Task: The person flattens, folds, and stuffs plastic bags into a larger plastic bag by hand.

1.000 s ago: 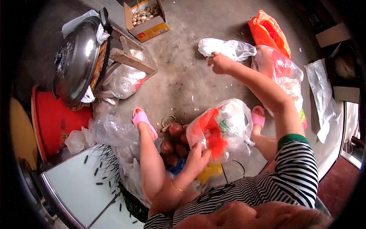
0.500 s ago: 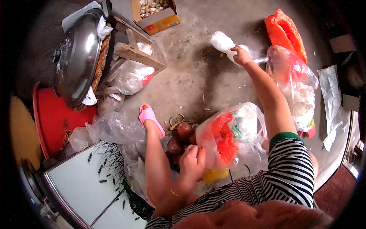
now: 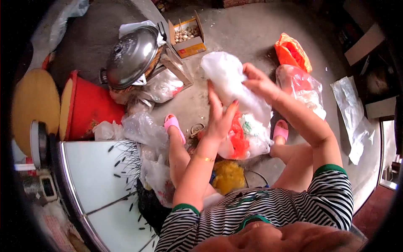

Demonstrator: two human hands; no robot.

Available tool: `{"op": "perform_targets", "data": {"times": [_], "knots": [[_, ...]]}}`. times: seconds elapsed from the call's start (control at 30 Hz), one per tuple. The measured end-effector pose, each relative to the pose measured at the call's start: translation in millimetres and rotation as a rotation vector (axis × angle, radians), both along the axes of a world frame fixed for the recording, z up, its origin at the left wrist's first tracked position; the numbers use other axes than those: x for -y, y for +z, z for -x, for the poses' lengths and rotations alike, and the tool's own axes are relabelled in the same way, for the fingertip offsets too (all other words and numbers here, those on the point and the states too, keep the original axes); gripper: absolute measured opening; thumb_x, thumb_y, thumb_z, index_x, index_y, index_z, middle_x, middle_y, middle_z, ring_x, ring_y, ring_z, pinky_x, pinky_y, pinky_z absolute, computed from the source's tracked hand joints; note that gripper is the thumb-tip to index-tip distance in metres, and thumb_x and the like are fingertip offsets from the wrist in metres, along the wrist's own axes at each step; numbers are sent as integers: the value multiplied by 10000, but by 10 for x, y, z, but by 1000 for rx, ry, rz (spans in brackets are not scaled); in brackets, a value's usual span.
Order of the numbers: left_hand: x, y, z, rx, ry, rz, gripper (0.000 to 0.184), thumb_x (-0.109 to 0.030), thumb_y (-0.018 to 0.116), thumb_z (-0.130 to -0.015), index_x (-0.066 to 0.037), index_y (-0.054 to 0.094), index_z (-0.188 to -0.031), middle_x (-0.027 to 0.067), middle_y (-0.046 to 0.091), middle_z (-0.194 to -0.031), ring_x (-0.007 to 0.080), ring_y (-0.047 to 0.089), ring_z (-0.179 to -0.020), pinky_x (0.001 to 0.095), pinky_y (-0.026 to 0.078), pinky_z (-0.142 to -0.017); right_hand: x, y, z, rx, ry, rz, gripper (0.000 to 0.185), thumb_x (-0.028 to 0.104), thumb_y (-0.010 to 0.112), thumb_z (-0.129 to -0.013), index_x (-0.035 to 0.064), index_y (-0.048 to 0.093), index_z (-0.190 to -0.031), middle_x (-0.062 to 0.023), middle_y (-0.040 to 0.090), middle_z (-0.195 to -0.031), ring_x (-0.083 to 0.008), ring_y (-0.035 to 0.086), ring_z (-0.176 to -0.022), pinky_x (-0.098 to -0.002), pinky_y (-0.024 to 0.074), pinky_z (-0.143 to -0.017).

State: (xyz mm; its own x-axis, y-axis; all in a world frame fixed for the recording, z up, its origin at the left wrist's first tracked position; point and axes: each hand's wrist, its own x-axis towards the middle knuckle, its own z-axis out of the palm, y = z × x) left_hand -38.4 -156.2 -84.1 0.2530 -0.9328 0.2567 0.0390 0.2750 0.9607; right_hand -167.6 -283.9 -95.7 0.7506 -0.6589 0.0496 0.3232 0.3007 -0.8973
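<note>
A crumpled white plastic bag (image 3: 224,69) is held up in front of me, between my two hands. My left hand (image 3: 221,119) grips its lower left part, thumb and fingers on either side of the plastic. At its right edge, my right hand (image 3: 261,84) pinches the bag with bent fingers. Below them on the floor sits a clear bag (image 3: 260,145) stuffed with other bags, among them a red plastic bag (image 3: 238,136). A yellow bag (image 3: 228,176) lies nearer to me, between my legs.
An orange bag (image 3: 292,52) and a clear bag of plastic (image 3: 300,86) lie to the right. At left stand a lidded pan (image 3: 132,56), a red tub (image 3: 90,107) and a white-topped cabinet (image 3: 98,176). A cardboard box (image 3: 191,47) of garlic-like bulbs is behind.
My right hand has brought the white bag closer from the far right, and the bag is spread wider. My left hand has risen from beside my leg to take hold of it.
</note>
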Motion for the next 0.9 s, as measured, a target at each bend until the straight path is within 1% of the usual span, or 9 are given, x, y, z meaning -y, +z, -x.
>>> {"op": "perform_targets", "data": {"times": [0.07, 0.23, 0.33, 0.4, 0.57, 0.67, 0.7, 0.8, 0.9], "knots": [[42, 37, 45, 266, -16, 4, 601, -70, 525, -827, -7, 245, -1355, 146, 306, -1351, 244, 326, -1234, 347, 266, -1028, -425, 123, -1, 24, -38, 144, 406, -38, 508, -757, 44, 459, -1152, -51, 520, -1102, -157, 468, -1074, -283, 356, -940], [-328, 275, 75, -25, 94, -57, 353, -11, 545, -798, 7, 495, -1147, 70, 570, -1069, 179, 535, -980, 283, 399, -893, -707, 286, 570, 113, -235, -78, 305, -66, 529, -763, 70, 529, -1036, -18, 526, -990, -90, 496, -892, -217, 419, -764], [-571, 370, -222, -45, 155, -122, 320, -14, 562, -804, 10, 516, -1120, 49, 592, -1031, 125, 541, -947, 256, 424, -847, -716, 393, 996, 48, -436, -179, 268, -61, 547, -759, 74, 556, -990, -13, 568, -886, -104, 546, -761, -231, 463, -658], [-754, 461, -396, 163, 118, -167, 286, -21, 580, -800, 11, 542, -1082, 44, 600, -1011, 112, 545, -920, 254, 432, -828, -779, 471, 1151, 95, -517, -142, 273, -55, 554, -760, 69, 551, -1002, -12, 583, -861, -102, 560, -739, -234, 477, -630], [-1048, 749, -659, 562, 84, -235, 263, -93, 617, -799, 24, 580, -1032, 61, 634, -957, 118, 556, -835, 268, 448, -760, -683, 317, 1239, 28, -465, 86, 256, 23, 598, -784, 45, 541, -1033, -35, 596, -888, -123, 573, -778, -248, 470, -701], [-1129, 885, -780, 769, 119, -302, 228, -120, 571, -833, 23, 594, -1010, 67, 638, -874, 106, 552, -797, 254, 444, -732, -630, 300, 1220, -414, -602, 609, 263, 89, 593, -818, 32, 533, -1068, -46, 599, -862, -139, 569, -777, -268, 462, -706], [-1137, 922, -758, 689, 169, -295, 280, -174, 564, -845, 27, 580, -1039, 80, 633, -906, 128, 568, -803, 276, 459, -724, -645, 357, 1224, -593, -650, 580, 320, 137, 591, -820, 33, 515, -1112, -88, 583, -911, -188, 561, -837, -308, 452, -750], [-1085, 754, -780, 166, 343, -310, 342, -216, 574, -840, 37, 561, -1070, 105, 623, -942, 160, 585, -811, 305, 476, -715, -752, 511, 1171, -580, -1125, 1244, 374, 141, 604, -788, 37, 501, -1132, -137, 546, -991, -233, 541, -896, -336, 443, -789], [-1021, 633, -556, 19, 301, -313, 347, -206, 553, -850, 27, 538, -1107, 92, 603, -1005, 171, 571, -866, 308, 456, -766, -1175, 671, 953, -315, -589, 872, 459, 158, 620, -758, 45, 474, -1179, -136, 505, -1093, -266, 529, -965, -368, 421, -875]]}}
